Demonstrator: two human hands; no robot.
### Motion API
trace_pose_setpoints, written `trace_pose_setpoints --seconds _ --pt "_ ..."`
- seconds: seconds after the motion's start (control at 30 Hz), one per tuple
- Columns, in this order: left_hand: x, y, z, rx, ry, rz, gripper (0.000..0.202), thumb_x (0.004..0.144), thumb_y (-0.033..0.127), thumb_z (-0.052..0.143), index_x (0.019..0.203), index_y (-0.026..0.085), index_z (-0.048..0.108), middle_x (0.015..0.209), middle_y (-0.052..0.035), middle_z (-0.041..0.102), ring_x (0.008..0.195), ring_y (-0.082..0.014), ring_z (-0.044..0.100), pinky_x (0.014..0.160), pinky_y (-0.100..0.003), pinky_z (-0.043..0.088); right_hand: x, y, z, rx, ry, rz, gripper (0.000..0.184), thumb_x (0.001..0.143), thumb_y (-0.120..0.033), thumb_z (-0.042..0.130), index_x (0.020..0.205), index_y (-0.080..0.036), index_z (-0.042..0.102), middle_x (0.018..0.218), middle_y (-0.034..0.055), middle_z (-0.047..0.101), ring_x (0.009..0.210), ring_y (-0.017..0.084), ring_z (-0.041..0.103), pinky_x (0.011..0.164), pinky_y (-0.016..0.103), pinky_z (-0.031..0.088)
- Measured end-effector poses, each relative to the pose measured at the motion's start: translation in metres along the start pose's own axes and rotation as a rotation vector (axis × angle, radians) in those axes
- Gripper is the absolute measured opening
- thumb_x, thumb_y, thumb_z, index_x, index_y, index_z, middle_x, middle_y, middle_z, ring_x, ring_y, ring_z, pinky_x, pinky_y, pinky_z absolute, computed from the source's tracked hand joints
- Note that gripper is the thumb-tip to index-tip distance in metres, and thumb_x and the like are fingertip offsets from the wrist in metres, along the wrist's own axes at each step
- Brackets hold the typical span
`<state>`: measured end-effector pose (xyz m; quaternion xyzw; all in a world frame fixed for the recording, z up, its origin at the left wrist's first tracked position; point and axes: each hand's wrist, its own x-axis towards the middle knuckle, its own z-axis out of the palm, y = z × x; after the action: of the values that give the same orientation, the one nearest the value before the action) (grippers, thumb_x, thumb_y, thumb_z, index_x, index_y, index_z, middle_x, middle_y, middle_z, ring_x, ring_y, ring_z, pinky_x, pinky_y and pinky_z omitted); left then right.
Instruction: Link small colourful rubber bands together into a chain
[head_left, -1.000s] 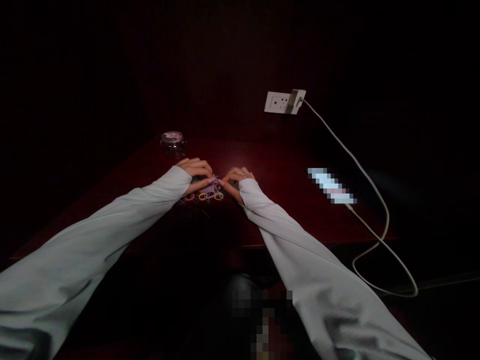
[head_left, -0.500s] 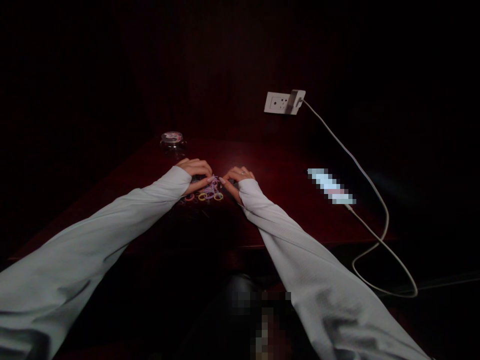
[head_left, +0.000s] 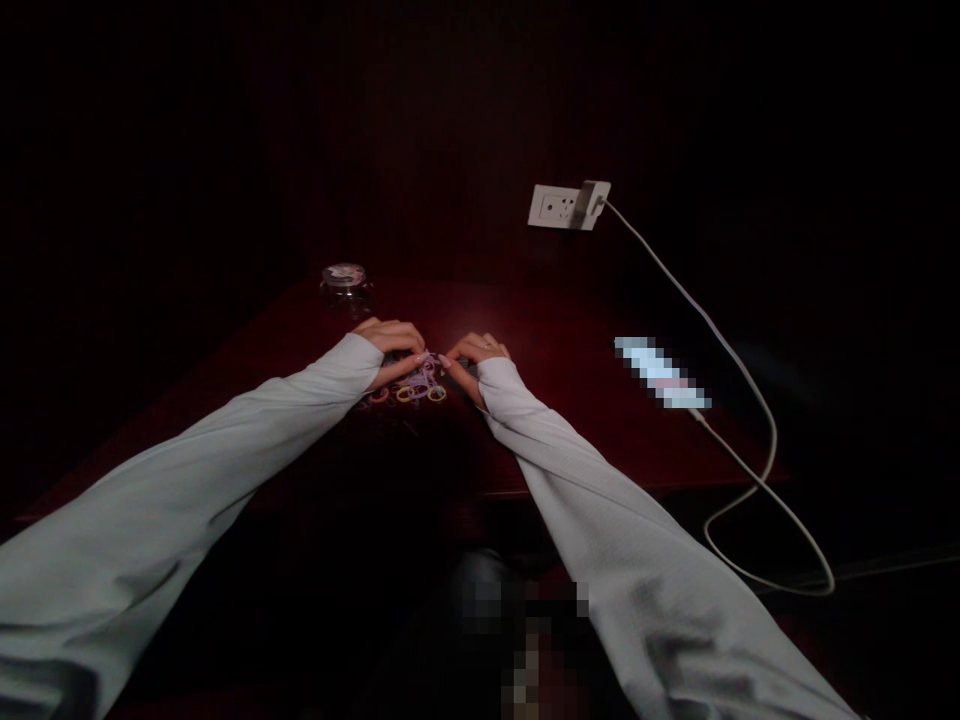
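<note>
Several small coloured hair ties, purple, yellow and pinkish, lie in a loose pile on the dark red table. Just above the pile, my left hand is closed, thumb against fingers, on a purple hair tie. Close by on the right, my right hand has its thumb and index finger pressed together, their tips almost meeting those of the left. Whatever sits in the right pinch is small and dark, too dim to make out. A ring shows on the right hand. Part of the pile is hidden behind the left thumb.
A clear round jar with a patterned lid stands at the back left. On the right lies a blurred-out phone, its white cable running to a charger in the wall socket. The surroundings are very dark.
Both hands hold nearly the same place. The purple piece between the fingertips shows less now, and a small dark gap lies between the two thumbs.
</note>
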<state>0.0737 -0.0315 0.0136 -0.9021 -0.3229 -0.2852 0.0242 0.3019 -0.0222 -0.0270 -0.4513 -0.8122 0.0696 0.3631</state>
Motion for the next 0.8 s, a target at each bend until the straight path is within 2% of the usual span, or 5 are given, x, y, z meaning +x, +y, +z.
trace_pose_setpoints --seconds 0.23,0.57,0.73,0.8 --pt "-0.0011 -0.0026 -0.0011 0.011 -0.028 0.007 0.033 0.110 0.041 0.048 0.097 0.022 0.072 0.110 -0.0069 0.080 0.103 -0.0234 0.071 0.094 -0.039 0.040 0.0008 -0.0009 -0.0012 0.030 -0.004 0.022 0.027 0.106 -0.043 0.065 0.091 -0.026 0.079 0.097 0.0028 0.073 0.098 0.022 0.057 0.108 0.042 0.038" --pt "-0.0016 -0.0031 -0.0007 -0.009 -0.030 0.012 0.036 0.110 0.044 0.047 0.099 0.022 0.074 0.111 -0.0083 0.079 0.104 -0.0255 0.072 0.095 -0.041 0.041 -0.0015 -0.0018 -0.0003 0.053 -0.056 0.033 0.018 0.103 -0.044 0.071 0.107 -0.033 0.084 0.108 0.0024 0.081 0.120 0.026 0.063 0.115 0.046 0.036" --pt "-0.0016 -0.0031 -0.0006 -0.019 -0.025 0.015 0.036 0.111 0.044 0.049 0.099 0.022 0.075 0.111 -0.0072 0.080 0.104 -0.0240 0.072 0.094 -0.040 0.040 -0.0008 -0.0007 -0.0001 0.059 -0.065 0.060 0.020 0.101 -0.044 0.074 0.116 -0.036 0.084 0.112 0.0021 0.082 0.121 0.027 0.063 0.115 0.046 0.037" --pt "-0.0016 -0.0033 -0.0006 -0.019 -0.027 0.017 0.036 0.111 0.044 0.049 0.099 0.022 0.074 0.112 -0.0073 0.080 0.104 -0.0240 0.072 0.094 -0.040 0.041 -0.0007 -0.0001 0.0004 0.061 -0.066 0.064 0.018 0.100 -0.045 0.074 0.111 -0.035 0.085 0.110 0.0024 0.082 0.120 0.027 0.063 0.114 0.046 0.037"
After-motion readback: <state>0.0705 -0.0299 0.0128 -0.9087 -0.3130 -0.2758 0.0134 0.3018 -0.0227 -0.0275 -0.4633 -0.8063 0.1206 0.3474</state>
